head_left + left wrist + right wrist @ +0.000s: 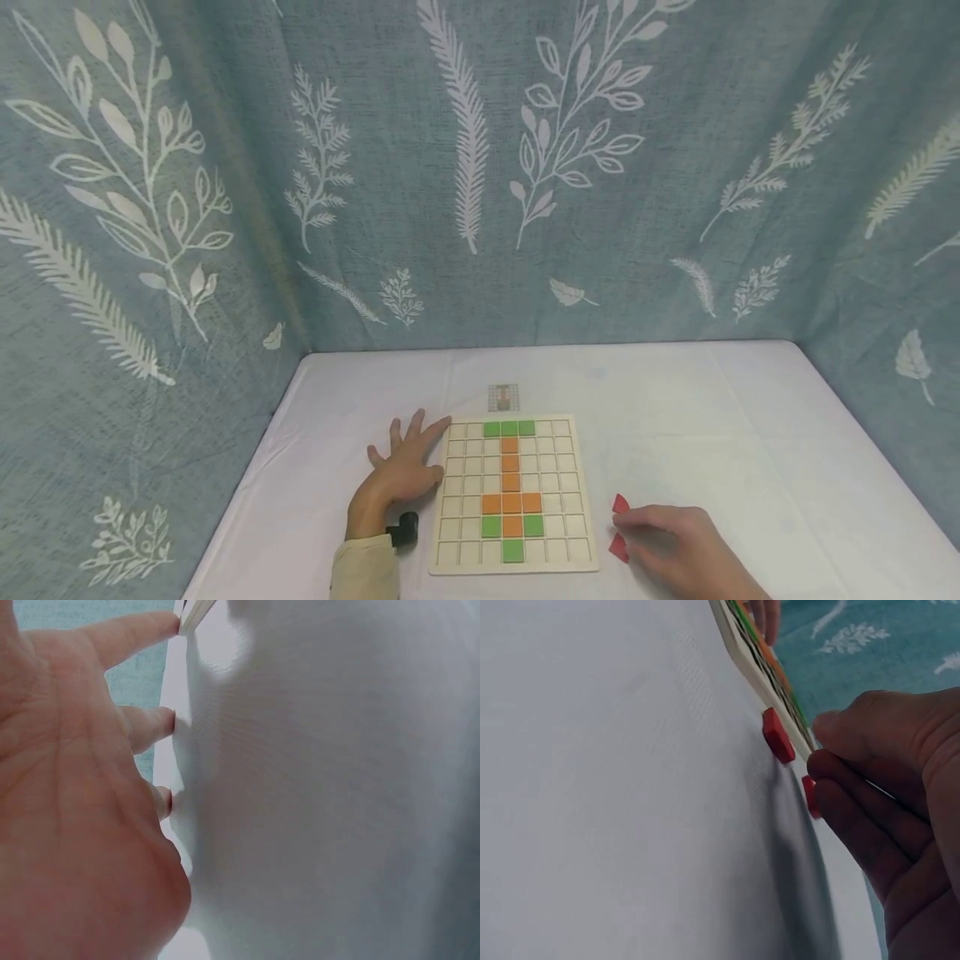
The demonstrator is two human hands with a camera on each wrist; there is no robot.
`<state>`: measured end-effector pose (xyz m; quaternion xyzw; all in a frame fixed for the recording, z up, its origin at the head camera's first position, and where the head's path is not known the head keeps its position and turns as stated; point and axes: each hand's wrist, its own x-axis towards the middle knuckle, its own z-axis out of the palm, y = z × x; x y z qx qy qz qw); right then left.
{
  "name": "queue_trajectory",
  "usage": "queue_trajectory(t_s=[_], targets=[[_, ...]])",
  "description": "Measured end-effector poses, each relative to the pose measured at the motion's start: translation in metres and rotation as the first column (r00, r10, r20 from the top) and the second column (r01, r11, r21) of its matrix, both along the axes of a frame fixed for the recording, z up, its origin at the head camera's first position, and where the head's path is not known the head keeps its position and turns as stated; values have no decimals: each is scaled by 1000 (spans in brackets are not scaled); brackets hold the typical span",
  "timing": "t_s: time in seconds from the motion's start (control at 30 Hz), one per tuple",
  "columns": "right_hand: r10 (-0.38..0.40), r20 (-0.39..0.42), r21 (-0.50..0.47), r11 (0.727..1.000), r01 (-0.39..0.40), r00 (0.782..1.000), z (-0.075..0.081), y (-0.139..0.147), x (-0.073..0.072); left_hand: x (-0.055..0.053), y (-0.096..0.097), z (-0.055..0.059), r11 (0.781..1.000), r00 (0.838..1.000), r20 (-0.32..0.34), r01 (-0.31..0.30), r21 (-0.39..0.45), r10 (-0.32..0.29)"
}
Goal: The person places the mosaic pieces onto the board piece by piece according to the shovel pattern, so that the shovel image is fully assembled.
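A square pale wooden grid board [555,475] lies on the table with orange tiles [511,482] and green tiles [513,551] set in some of its cells. At its left edge my left hand [405,471] rests with spread fingers, index finger and thumb touching the board's side. To the right of the board lie two small red pieces, one farther [620,503] and one nearer [618,547]. My right hand [671,533] is beside them, its fingers loosely bent. In the right wrist view the nearer red piece [778,736] sits just outside the fingertips; fingers partly cover the other.
Behind the board lies a small card [503,397] with a grid pattern. White cloth [675,425] covers the table. Blue-green curtains [390,167] with white leaf prints close off the back and sides. A black strap device [406,530] is on the left wrist.
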<state>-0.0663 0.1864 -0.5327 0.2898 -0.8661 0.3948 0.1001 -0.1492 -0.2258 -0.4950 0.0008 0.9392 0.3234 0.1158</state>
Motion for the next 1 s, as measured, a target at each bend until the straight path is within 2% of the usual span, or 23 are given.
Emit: queue_trajectory(t_s=[0.13, 0.27, 0.43, 0.53, 0.67, 0.83, 1.0], targets=[[-27, 37, 46, 999, 25, 999, 1, -4, -3, 0, 1, -2, 1000, 1000, -11, -3, 17, 3], [-40, 64, 78, 996, 35, 997, 1, 0, 0, 1, 1, -2, 1000, 1000, -17, -1, 25, 1], [13, 73, 22, 1000, -15, 997, 0, 8, 6, -1, 0, -2, 1000, 1000, -1, 3, 5, -3], [8, 60, 15, 1000, -9, 998, 1, 7, 6, -2, -1, -1, 1000, 1000, 6, 4, -9, -4], [-10, 74, 52, 999, 6, 997, 2, -1, 0, -2, -1, -1, 1000, 1000, 8, 2, -9, -2], [7, 94, 57, 998, -12, 996, 2, -6, -6, -1, -1, -1, 1000, 1000, 5, 8, -1, -8], [-16, 179, 114, 994, -4, 984, 6, 4, -2, 0, 0, 1, 1000, 1000, 12, 11, 11, -11]])
